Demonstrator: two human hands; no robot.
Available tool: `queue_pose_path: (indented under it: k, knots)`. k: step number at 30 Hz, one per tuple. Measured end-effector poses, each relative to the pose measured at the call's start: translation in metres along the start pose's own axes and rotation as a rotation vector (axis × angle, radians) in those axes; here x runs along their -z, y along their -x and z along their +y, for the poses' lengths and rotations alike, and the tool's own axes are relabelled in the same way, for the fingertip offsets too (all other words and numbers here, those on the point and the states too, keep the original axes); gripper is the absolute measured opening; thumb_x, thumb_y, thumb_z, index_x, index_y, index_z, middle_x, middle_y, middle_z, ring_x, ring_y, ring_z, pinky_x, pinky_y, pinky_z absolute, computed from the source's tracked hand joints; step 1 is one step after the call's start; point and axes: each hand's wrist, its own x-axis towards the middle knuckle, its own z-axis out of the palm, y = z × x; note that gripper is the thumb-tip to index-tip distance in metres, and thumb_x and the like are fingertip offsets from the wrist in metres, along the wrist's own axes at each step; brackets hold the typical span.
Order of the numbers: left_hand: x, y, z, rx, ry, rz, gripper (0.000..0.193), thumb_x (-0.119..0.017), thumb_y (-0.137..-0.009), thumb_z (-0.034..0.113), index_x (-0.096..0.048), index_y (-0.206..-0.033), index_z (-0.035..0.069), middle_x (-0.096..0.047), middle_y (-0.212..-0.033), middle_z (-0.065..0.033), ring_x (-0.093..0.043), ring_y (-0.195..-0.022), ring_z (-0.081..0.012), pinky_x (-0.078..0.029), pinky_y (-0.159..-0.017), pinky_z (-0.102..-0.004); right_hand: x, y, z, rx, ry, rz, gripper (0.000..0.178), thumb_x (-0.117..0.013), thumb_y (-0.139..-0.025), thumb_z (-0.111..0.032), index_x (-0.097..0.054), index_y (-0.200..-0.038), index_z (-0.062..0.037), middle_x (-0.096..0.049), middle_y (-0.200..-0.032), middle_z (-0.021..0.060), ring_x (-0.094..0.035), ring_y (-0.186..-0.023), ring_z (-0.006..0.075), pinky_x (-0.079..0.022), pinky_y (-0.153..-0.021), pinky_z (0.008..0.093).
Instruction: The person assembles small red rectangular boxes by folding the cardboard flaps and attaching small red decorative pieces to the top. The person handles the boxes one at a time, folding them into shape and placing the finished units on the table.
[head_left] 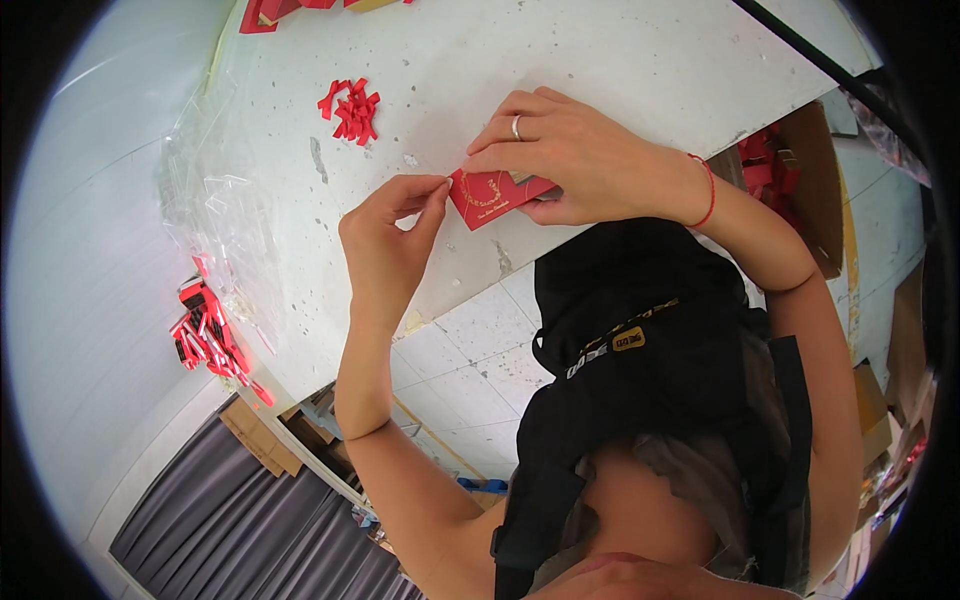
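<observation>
A small red printed box (487, 205) with gold lettering and a pale patch on top is held just above the white table. My right hand (560, 150) closes over its right side, fingers across the top and thumb at the near edge. At the left corner, my left hand (395, 222) pinches with thumb and forefinger. Whether a smaller piece sits between those fingertips is too small to tell. Beyond my left hand lies a little pile of red ribbon bows (355, 110).
Clear plastic film (225, 235) and a heap of red and black pieces (208, 335) lie along the table's left edge. Red boxes (285, 10) stand at the far edge. To the right, below table height, a cardboard carton (815, 190) contains red items.
</observation>
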Motion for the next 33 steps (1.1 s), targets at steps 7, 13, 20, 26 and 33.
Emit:
queue_pose_path:
  k: [7,13,20,26,33]
  knots:
    - [-0.006,0.004,-0.001,-0.271,-0.296,0.081,0.008,-0.073,-0.083,0.005,-0.068,-0.088,0.004,-0.071,-0.079,-0.0036,-0.068,-0.065,-0.0176,-0.051,-0.057,-0.0268,0.002,-0.001,0.0,0.021,-0.001,0.018,0.045,-0.078,-0.07,-0.015,-0.067,-0.114,-0.0105,-0.068,-0.112,0.0058,-0.058,-0.109,0.0248,-0.046,-0.094,0.0361]
    - [-0.019,0.011,0.01,-0.354,-0.823,0.117,0.009,-0.075,-0.081,0.01,-0.067,-0.084,0.011,-0.066,-0.073,0.0015,-0.061,-0.054,-0.0165,-0.043,-0.047,-0.0281,0.002,-0.002,-0.001,-0.005,-0.042,-0.016,0.058,-0.078,-0.066,-0.009,-0.064,-0.122,-0.0126,-0.063,-0.12,0.0027,-0.055,-0.112,0.0251,-0.044,-0.099,0.0379]
    - [0.001,0.01,-0.008,0.196,0.134,0.184,0.005,-0.071,-0.081,0.002,-0.067,-0.083,0.0,-0.071,-0.076,-0.005,-0.069,-0.068,-0.0112,-0.055,-0.064,-0.0255,0.005,-0.004,-0.003,0.015,-0.025,-0.032,0.058,-0.08,-0.067,-0.009,-0.063,-0.123,-0.0114,-0.063,-0.123,0.0038,-0.055,-0.114,0.0264,-0.043,-0.1,0.0392]
    - [0.021,0.107,-0.043,0.463,0.292,-0.393,0.005,-0.07,-0.086,0.005,-0.068,-0.086,0.0,-0.071,-0.076,-0.007,-0.068,-0.066,-0.0122,-0.055,-0.064,-0.026,0.007,-0.004,-0.003,0.006,-0.04,-0.061,0.059,-0.081,-0.068,-0.009,-0.063,-0.124,-0.0105,-0.062,-0.125,0.0058,-0.054,-0.115,0.0278,-0.043,-0.1,0.0402]
    - [0.013,0.042,-0.052,-0.075,0.005,0.381,0.004,-0.069,-0.086,0.005,-0.069,-0.09,0.006,-0.069,-0.082,-0.0064,-0.067,-0.067,-0.0214,-0.05,-0.063,-0.0297,0.023,-0.014,-0.022,-0.032,-0.042,-0.012,0.058,-0.082,-0.072,-0.018,-0.063,-0.126,-0.0072,-0.059,-0.13,0.0096,-0.054,-0.118,0.0293,-0.041,-0.103,0.04]
